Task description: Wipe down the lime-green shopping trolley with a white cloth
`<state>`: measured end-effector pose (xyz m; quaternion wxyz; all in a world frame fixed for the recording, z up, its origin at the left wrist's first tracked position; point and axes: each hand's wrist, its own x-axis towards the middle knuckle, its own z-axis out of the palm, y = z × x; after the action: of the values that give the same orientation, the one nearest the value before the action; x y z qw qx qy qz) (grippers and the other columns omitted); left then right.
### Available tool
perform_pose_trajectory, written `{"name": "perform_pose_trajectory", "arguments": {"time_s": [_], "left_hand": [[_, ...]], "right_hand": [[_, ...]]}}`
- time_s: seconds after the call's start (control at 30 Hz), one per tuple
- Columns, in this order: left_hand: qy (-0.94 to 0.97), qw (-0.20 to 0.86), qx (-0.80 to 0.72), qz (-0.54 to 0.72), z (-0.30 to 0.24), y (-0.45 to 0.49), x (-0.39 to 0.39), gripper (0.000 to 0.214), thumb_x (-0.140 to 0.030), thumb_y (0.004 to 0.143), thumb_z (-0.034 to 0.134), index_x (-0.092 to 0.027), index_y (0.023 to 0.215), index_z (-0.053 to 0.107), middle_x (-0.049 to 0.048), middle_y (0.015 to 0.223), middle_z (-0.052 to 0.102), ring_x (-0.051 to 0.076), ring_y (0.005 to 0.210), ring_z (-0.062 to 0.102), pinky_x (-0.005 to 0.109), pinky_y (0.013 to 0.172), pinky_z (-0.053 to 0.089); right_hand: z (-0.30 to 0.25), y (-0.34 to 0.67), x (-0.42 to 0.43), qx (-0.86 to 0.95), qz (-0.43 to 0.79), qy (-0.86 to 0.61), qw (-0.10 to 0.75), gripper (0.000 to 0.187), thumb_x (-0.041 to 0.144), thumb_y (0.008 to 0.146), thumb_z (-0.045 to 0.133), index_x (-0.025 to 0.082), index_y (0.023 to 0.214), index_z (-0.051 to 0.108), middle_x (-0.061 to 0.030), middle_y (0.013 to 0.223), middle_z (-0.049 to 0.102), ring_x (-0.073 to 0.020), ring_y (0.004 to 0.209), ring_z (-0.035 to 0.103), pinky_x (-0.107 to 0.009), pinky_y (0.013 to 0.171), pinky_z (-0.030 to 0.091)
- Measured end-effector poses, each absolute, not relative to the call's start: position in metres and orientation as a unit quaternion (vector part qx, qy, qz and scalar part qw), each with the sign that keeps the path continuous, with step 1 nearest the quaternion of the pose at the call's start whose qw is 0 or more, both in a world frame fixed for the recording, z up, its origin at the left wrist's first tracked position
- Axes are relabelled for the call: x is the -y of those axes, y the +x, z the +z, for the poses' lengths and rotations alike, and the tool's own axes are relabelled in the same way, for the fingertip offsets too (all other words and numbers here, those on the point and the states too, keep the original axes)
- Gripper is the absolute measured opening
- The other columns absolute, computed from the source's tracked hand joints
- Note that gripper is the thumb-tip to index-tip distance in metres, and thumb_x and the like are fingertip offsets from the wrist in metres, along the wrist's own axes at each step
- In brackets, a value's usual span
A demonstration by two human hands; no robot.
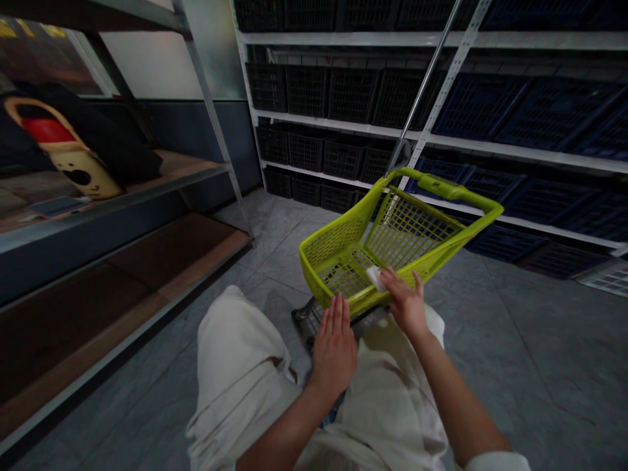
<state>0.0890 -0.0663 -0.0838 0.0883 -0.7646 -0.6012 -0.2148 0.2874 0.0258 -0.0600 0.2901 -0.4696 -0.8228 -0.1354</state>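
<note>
A lime-green shopping cart [338, 288] with a lattice basket stands on the floor between my knees, tilted in the view. My left hand [336, 347] lies flat with straight fingers against the near side of the basket, near its front corner. Over the near rim, my right hand [405, 297] grips a small white cloth or wipe [376, 278], whose free end shows at the fingertips. Part of the cart's dark lower frame [309, 320] is visible beneath; the rest is hidden by my hands and legs.
Metal shelves with a dog-faced tumbler [81, 167], a phone [59, 207] and dark fabric [112, 131] stand at left. White racks behind the cart hold rows of black crates [307, 90] and blue crates [483, 104]. A slim metal pole [426, 82] rises behind the cart.
</note>
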Motion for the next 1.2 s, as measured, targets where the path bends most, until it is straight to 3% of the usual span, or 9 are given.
{"name": "perform_pose_trajectory", "arguments": {"time_s": [0.13, 0.27, 0.4, 0.6, 0.8, 1.03, 1.2], "left_hand": [[-0.763, 0.086, 0.605, -0.21, -0.084, 0.091, 0.066, 0.066, -0.019, 0.095, 0.042, -0.003, 0.156, 0.023, 0.0163, 0.164, 0.028, 0.026, 0.154, 0.022, 0.041, 0.122, 0.033], [-0.76, 0.09, 0.609, -0.209, -0.085, 0.091, 0.066, 0.066, -0.017, 0.094, 0.042, -0.003, 0.156, 0.025, 0.0164, 0.163, 0.03, 0.026, 0.153, 0.024, 0.041, 0.122, 0.033], [-0.765, 0.09, 0.602, -0.208, -0.085, 0.088, 0.066, 0.066, -0.016, 0.094, 0.041, -0.004, 0.156, 0.023, 0.0157, 0.165, 0.027, 0.026, 0.154, 0.022, 0.041, 0.122, 0.033], [-0.766, 0.093, 0.602, -0.205, -0.086, 0.09, 0.066, 0.066, -0.018, 0.095, 0.042, -0.002, 0.156, 0.023, 0.0172, 0.165, 0.026, 0.026, 0.154, 0.02, 0.041, 0.122, 0.033], [-0.762, 0.095, 0.605, -0.211, -0.086, 0.09, 0.065, 0.068, -0.014, 0.093, 0.04, -0.004, 0.157, 0.02, 0.0161, 0.163, 0.031, 0.025, 0.153, 0.023, 0.042, 0.122, 0.033], [-0.767, 0.092, 0.599, -0.212, -0.085, 0.089, 0.067, 0.069, -0.017, 0.095, 0.04, -0.004, 0.159, 0.015, 0.0159, 0.165, 0.025, 0.025, 0.154, 0.021, 0.042, 0.122, 0.033], [-0.764, 0.1, 0.602, -0.208, -0.088, 0.092, 0.065, 0.07, -0.015, 0.094, 0.04, -0.003, 0.158, 0.015, 0.0173, 0.164, 0.027, 0.026, 0.154, 0.023, 0.043, 0.122, 0.033]], "right_hand": [[-0.062, 0.282, -0.024, 0.761, -0.151, -0.553, 0.304, 0.074, -0.001, 0.072, 0.044, 0.022, 0.141, 0.053, -0.0094, 0.14, 0.063, -0.0236, 0.137, 0.053, -0.052, 0.122, 0.017], [-0.064, 0.248, 0.003, 0.853, -0.108, -0.445, 0.251, 0.072, -0.003, 0.077, 0.04, 0.022, 0.144, 0.05, -0.0069, 0.148, 0.056, -0.0176, 0.144, 0.044, -0.042, 0.122, 0.021], [-0.057, 0.272, -0.011, 0.869, -0.101, -0.423, 0.236, 0.069, -0.002, 0.078, 0.04, 0.024, 0.141, 0.053, -0.0063, 0.143, 0.061, -0.0188, 0.14, 0.049, -0.05, 0.123, 0.012], [-0.056, 0.288, -0.027, 0.769, -0.151, -0.556, 0.278, 0.067, -0.002, 0.073, 0.044, 0.018, 0.135, 0.057, -0.0103, 0.139, 0.064, -0.0239, 0.136, 0.054, -0.055, 0.121, 0.019], [-0.064, 0.238, 0.01, 0.875, -0.117, -0.401, 0.244, 0.064, -0.002, 0.081, 0.04, 0.022, 0.14, 0.053, -0.0063, 0.145, 0.059, -0.0165, 0.141, 0.047, -0.043, 0.124, 0.017], [-0.055, 0.286, -0.026, 0.785, -0.141, -0.53, 0.289, 0.072, -0.003, 0.069, 0.046, 0.022, 0.137, 0.056, -0.009, 0.136, 0.066, -0.0244, 0.137, 0.053, -0.056, 0.122, 0.016], [-0.066, 0.244, 0.004, 0.834, -0.129, -0.468, 0.262, 0.069, -0.003, 0.076, 0.042, 0.021, 0.139, 0.054, -0.0075, 0.143, 0.061, -0.0189, 0.142, 0.047, -0.044, 0.122, 0.022]]}}
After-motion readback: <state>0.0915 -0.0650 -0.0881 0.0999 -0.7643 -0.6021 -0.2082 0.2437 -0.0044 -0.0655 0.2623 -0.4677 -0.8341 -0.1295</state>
